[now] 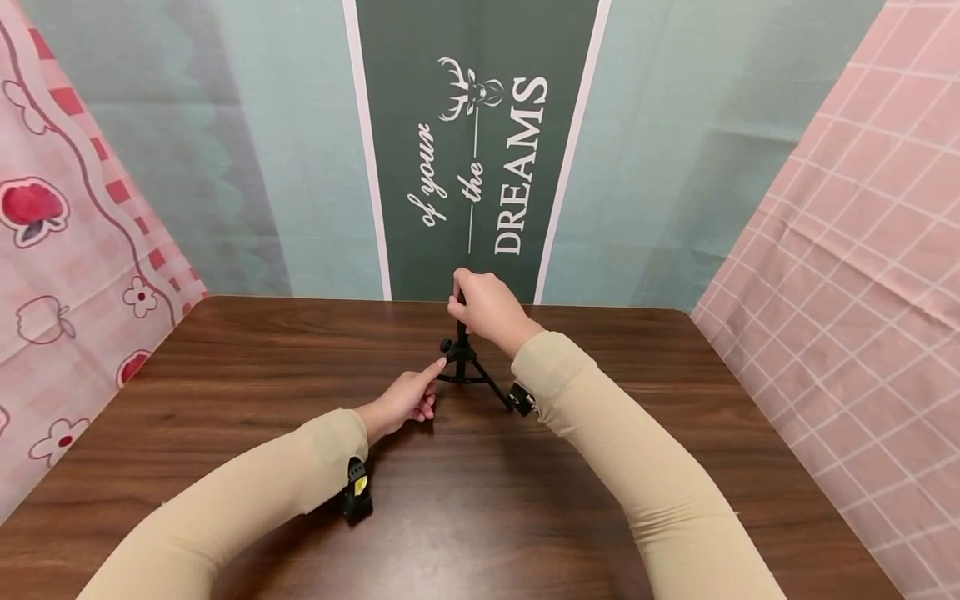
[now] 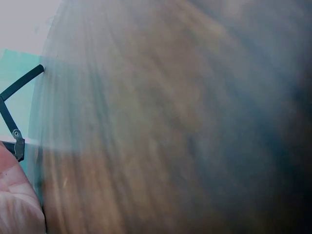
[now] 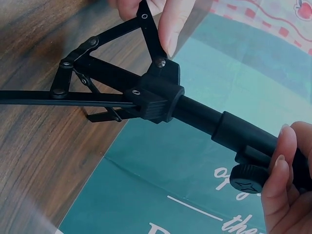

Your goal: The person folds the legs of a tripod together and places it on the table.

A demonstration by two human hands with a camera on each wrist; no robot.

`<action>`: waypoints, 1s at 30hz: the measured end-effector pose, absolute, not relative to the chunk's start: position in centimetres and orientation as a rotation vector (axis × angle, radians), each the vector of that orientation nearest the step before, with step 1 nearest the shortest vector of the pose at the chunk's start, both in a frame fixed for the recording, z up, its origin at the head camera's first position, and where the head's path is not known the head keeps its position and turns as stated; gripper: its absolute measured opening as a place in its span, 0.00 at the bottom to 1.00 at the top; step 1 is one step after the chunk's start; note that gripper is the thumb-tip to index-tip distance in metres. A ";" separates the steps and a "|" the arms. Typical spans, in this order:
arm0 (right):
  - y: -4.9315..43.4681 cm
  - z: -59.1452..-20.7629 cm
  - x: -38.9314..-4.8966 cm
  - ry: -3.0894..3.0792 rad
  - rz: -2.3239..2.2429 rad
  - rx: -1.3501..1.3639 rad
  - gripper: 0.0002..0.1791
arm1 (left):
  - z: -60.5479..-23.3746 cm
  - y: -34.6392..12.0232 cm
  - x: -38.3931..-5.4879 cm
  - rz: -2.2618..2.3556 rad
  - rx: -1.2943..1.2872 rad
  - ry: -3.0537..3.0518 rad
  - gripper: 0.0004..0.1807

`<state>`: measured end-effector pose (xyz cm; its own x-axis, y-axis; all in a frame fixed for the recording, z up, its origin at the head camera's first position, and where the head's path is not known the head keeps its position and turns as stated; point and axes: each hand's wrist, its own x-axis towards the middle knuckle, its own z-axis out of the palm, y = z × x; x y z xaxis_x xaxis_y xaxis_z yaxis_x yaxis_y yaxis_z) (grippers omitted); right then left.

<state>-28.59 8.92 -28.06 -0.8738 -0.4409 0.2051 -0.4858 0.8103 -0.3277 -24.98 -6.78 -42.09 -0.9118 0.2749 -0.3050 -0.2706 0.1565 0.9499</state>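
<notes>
A small black tripod stands upright near the table's far edge, its legs spread. My right hand grips the top of its center column, fingers curled around it. Below that hand, a round ridged knob sticks out from the column. My left hand is low at the tripod's left side, its thumb stretched to the leg hub and its other fingers curled by a leg. The left wrist view has part of the left palm at its edge and is otherwise mostly blurred.
The brown wooden table spreads out under both arms. Behind it hangs a green cloth with white lettering. A pink fruit-print cloth borders the left, a pink checked cloth the right.
</notes>
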 end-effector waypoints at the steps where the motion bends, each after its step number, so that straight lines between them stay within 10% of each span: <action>1: 8.9 -28.1 -28.6 -2.873 0.569 0.739 0.04 | -42.1 -6.7 -25.0 1.809 0.004 2.027 0.29; 30: 8.7 -28.1 -28.2 -2.881 0.567 0.729 0.04 | -42.6 -6.8 -25.1 1.843 0.039 1.997 0.31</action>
